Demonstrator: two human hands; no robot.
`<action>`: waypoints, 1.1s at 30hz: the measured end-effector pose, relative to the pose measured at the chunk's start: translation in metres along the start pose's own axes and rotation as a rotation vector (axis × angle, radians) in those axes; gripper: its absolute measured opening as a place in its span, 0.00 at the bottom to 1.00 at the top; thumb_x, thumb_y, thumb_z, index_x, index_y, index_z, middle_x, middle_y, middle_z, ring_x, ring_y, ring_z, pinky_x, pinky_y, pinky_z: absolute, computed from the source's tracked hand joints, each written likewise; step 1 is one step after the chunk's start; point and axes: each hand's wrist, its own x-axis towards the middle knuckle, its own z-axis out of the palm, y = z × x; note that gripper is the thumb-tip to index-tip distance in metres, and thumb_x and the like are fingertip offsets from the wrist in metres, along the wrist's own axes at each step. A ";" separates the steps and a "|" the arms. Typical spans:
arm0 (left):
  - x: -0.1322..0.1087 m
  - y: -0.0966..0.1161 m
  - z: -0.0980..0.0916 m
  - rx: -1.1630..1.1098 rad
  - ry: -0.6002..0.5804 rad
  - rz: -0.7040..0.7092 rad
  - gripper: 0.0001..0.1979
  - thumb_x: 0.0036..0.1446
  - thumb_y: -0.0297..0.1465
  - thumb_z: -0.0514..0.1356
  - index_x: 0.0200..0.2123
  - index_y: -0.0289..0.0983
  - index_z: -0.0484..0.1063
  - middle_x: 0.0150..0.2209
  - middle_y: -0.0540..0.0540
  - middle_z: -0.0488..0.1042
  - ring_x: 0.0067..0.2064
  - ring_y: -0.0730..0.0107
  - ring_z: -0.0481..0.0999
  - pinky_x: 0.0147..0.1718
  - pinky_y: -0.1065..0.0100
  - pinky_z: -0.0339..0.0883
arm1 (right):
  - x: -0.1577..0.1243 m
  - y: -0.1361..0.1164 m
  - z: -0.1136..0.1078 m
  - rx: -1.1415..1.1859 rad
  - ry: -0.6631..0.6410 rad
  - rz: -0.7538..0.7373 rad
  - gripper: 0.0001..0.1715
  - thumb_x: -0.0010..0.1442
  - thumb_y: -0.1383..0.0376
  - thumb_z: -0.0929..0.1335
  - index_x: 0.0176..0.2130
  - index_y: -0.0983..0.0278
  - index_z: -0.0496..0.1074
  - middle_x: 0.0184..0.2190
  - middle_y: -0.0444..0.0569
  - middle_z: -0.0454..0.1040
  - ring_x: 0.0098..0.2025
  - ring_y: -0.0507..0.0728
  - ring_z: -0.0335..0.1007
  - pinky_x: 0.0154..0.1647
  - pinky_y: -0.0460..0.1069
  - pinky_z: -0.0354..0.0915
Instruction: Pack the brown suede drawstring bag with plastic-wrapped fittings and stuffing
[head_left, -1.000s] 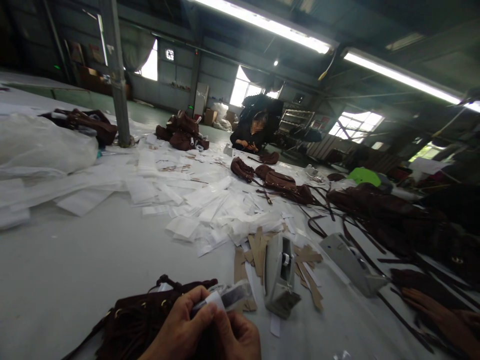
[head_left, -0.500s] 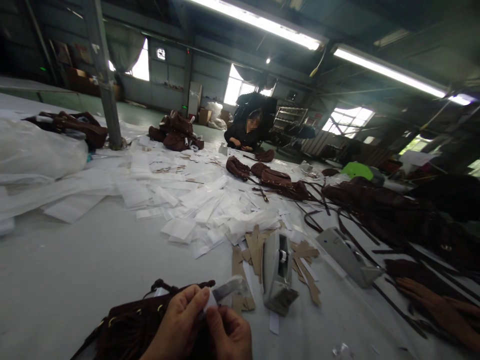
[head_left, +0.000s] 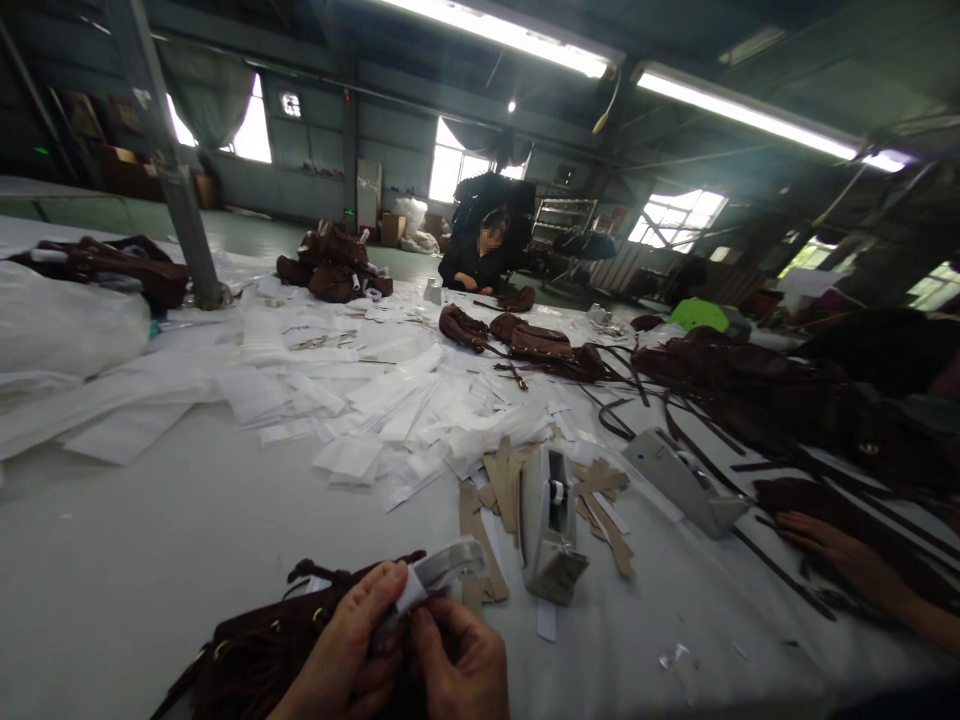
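A dark brown bag [head_left: 259, 650] with brass-coloured eyelets and a drawstring lies in front of me at the lower left. Over it, my left hand [head_left: 349, 640] is closed, its thumb and fingers pinching a small white paper strip [head_left: 411, 592]. My right hand [head_left: 463, 655] is closed just beside it, fingertips pressed together at the strip's lower edge; what they grip is partly hidden. A greyish see-through strip [head_left: 454, 560] curves out from the white paper to the right. Close by on the right stands a grey tape dispenser [head_left: 551, 530].
Brown paper strips [head_left: 499, 490] lie around the dispenser, with white sheets [head_left: 427, 420] scattered beyond. A second dispenser [head_left: 686, 485] stands further right, near a co-worker's hand [head_left: 832, 550] on dark brown material. Brown bags [head_left: 547, 345] lie further back, where another person [head_left: 484, 255] sits.
The view has shifted slightly. My hands stay together, and the white paper and see-through strip have tilted up a little. The co-worker's hand at right has moved over the brown material.
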 end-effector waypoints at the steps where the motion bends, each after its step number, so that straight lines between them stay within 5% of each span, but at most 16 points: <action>1: -0.002 0.000 0.001 0.018 -0.006 0.016 0.28 0.37 0.52 0.70 0.27 0.41 0.58 0.15 0.61 0.61 0.10 0.88 0.45 0.07 0.83 0.36 | -0.001 0.002 0.000 0.013 0.018 0.016 0.23 0.51 0.48 0.71 0.27 0.67 0.76 0.18 0.45 0.71 0.18 0.50 0.58 0.26 0.46 0.64; 6: -0.012 -0.002 0.007 0.108 -0.054 0.052 0.25 0.45 0.52 0.66 0.29 0.41 0.59 0.16 0.62 0.58 0.11 0.88 0.45 0.08 0.83 0.36 | -0.005 0.007 -0.002 0.085 0.075 0.085 0.24 0.46 0.49 0.73 0.30 0.67 0.75 0.18 0.46 0.73 0.19 0.53 0.65 0.21 0.45 0.62; 10: -0.016 -0.007 0.012 0.171 -0.087 0.167 0.23 0.46 0.49 0.67 0.28 0.38 0.62 0.18 0.59 0.61 0.13 0.89 0.48 0.10 0.84 0.41 | -0.002 0.013 -0.003 0.035 0.160 0.020 0.20 0.44 0.53 0.74 0.32 0.65 0.74 0.23 0.47 0.76 0.28 0.57 0.72 0.30 0.48 0.68; 15: -0.008 -0.008 0.009 0.112 0.023 0.162 0.24 0.45 0.51 0.66 0.28 0.40 0.59 0.15 0.62 0.56 0.11 0.88 0.43 0.09 0.83 0.36 | -0.001 0.027 -0.009 0.042 0.204 -0.036 0.16 0.47 0.55 0.73 0.28 0.64 0.69 0.22 0.44 0.73 0.26 0.54 0.70 0.27 0.45 0.66; 19: 0.002 -0.012 0.002 0.176 0.121 0.288 0.24 0.45 0.51 0.66 0.28 0.40 0.61 0.14 0.63 0.54 0.12 0.86 0.45 0.09 0.83 0.39 | -0.009 0.029 -0.008 0.285 0.204 0.042 0.30 0.45 0.52 0.75 0.43 0.65 0.67 0.28 0.47 0.77 0.19 0.48 0.63 0.18 0.42 0.58; 22: 0.002 -0.018 -0.001 0.392 0.098 0.467 0.21 0.49 0.50 0.64 0.29 0.38 0.66 0.18 0.57 0.64 0.15 0.81 0.59 0.13 0.79 0.54 | -0.014 0.026 0.003 0.459 0.120 0.064 0.46 0.43 0.51 0.76 0.55 0.64 0.59 0.33 0.50 0.78 0.15 0.45 0.58 0.15 0.42 0.53; 26: -0.008 -0.020 -0.001 0.630 0.191 0.623 0.19 0.51 0.48 0.63 0.34 0.39 0.67 0.25 0.51 0.74 0.23 0.69 0.72 0.25 0.71 0.68 | -0.017 0.025 0.022 0.619 0.062 0.089 0.54 0.43 0.51 0.77 0.61 0.59 0.51 0.34 0.49 0.78 0.11 0.42 0.50 0.11 0.41 0.46; 29: -0.015 -0.017 0.000 0.585 0.227 0.616 0.24 0.50 0.48 0.64 0.43 0.40 0.64 0.30 0.49 0.78 0.28 0.64 0.75 0.30 0.68 0.70 | -0.019 0.023 0.029 0.748 0.029 0.106 0.60 0.43 0.53 0.77 0.63 0.57 0.44 0.37 0.50 0.77 0.12 0.42 0.52 0.11 0.40 0.46; 33: -0.020 -0.011 -0.001 0.449 0.038 0.467 0.29 0.51 0.48 0.63 0.50 0.38 0.65 0.39 0.45 0.79 0.37 0.61 0.77 0.35 0.69 0.70 | -0.024 0.011 0.030 0.809 -0.053 0.097 0.58 0.46 0.52 0.76 0.64 0.58 0.44 0.32 0.47 0.76 0.11 0.43 0.52 0.10 0.40 0.47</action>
